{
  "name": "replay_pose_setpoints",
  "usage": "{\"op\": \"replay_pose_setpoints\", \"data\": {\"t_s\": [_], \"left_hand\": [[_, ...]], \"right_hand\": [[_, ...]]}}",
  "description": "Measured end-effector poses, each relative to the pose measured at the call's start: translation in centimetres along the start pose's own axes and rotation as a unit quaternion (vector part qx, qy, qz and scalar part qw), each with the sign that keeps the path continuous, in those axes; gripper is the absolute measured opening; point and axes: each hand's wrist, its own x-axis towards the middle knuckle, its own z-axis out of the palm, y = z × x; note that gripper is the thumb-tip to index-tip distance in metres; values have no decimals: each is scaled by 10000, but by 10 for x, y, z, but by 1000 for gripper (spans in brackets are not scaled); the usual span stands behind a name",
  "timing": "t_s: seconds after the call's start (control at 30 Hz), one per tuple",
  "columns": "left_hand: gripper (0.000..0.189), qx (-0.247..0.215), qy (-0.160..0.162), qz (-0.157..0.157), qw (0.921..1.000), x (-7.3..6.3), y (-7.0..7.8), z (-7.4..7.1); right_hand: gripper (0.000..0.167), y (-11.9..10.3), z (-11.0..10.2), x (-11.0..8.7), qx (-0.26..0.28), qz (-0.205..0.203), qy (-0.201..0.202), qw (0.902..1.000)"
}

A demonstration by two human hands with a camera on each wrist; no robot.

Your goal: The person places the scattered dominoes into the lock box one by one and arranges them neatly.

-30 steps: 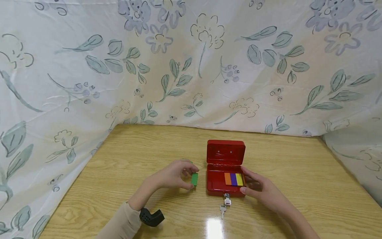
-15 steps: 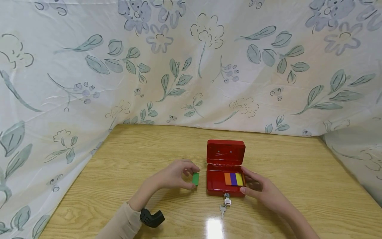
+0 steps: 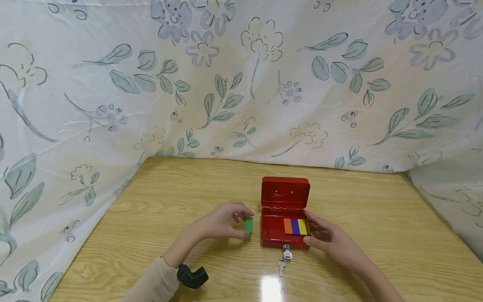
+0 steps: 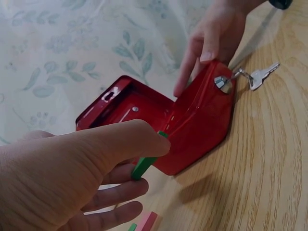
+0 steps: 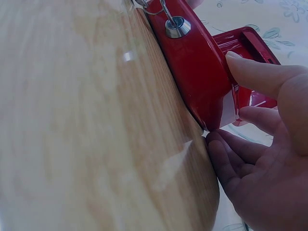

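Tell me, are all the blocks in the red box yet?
Not yet. Orange, purple and yellow blocks already lie in the open red box. The left hand pinches a green block beside it; the right hand steadies the box.

This looks like a makeshift recording corner rather than a lived-in room; a wooden table (image 3: 188, 188) with a glossy top that mirrors an overhead light is closed in at the back and on both sides by a pale cloth (image 3: 241, 84) printed with grey-green leaves and flowers, which hides whatever walls or furniture stand behind; a black wrist device (image 3: 191, 274) is strapped at one sleeve; whether the place is a home or a lab cannot be told.
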Motion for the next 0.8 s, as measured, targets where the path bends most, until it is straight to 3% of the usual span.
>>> {"op": "replay_pose_setpoints", "data": {"t_s": [0.6, 0.8], "left_hand": [[43, -3, 153, 184, 9997, 6, 3, 0], [44, 8, 171, 114, 9998, 8, 4, 1]], "right_hand": [[77, 1, -5, 4, -20, -51, -2, 10000], [77, 3, -7, 7, -62, -81, -11, 9999]]}}
